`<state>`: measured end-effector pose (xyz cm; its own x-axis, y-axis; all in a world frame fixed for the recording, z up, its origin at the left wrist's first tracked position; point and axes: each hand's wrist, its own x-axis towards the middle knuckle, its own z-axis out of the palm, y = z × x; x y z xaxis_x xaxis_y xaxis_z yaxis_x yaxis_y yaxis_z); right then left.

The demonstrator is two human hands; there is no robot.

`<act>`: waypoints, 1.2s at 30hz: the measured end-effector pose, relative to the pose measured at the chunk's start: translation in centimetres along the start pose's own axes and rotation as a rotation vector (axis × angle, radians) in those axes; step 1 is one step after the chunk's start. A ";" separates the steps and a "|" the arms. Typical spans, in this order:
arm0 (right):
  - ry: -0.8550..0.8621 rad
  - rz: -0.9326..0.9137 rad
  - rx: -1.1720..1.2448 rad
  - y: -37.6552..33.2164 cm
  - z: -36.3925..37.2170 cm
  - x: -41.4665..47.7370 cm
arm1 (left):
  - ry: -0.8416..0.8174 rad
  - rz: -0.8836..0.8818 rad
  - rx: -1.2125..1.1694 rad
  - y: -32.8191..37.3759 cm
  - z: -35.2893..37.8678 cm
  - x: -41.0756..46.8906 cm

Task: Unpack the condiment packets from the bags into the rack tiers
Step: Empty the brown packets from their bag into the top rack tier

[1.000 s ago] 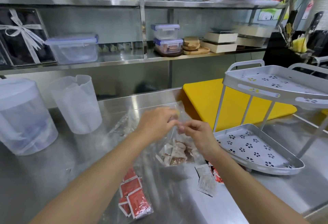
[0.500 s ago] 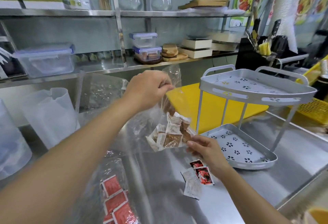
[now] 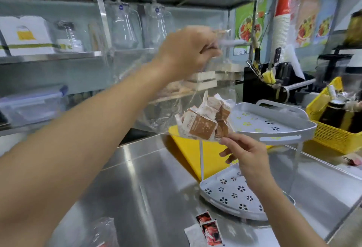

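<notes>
Since a moment ago I've lifted the clear bag (image 3: 205, 94) higher, up beside the rack's (image 3: 272, 127) upper tier. Left hand (image 3: 186, 51) is blurred, fingers pinched shut on the bag's top edge. Right hand (image 3: 244, 154) grips the bag's bottom corner, just under the brown packets (image 3: 203, 123) bunched inside. Below the rack, on the table (image 3: 137, 178), red packets (image 3: 209, 229) lie loose; another bag (image 3: 101, 233) is cut off at the frame's edge.

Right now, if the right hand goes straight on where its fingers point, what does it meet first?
Probably the brown packets in the clear bag; the right hand points up-left at its bottom corner. Depth is unclear.
</notes>
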<state>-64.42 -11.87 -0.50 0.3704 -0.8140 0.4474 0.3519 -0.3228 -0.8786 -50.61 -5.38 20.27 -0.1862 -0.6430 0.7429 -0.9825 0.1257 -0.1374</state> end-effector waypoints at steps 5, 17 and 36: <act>0.146 -0.143 -0.067 -4.0 -6.1 3.7 | 0.206 0.061 -0.127 3.0 1.3 5.6; 0.327 -0.261 -0.303 -7.2 -19.7 8.3 | 0.428 -0.149 -0.580 6.1 12.5 9.0; 0.084 -0.307 -0.319 -7.7 -17.8 15.4 | 0.339 -0.946 -0.580 -1.4 15.1 0.6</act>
<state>-76.70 -30.46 10.18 0.2142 -0.6892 0.6922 0.1472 -0.6778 -0.7204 -49.46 -17.38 11.00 0.7186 -0.4409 0.5377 -0.5620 0.0870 0.8225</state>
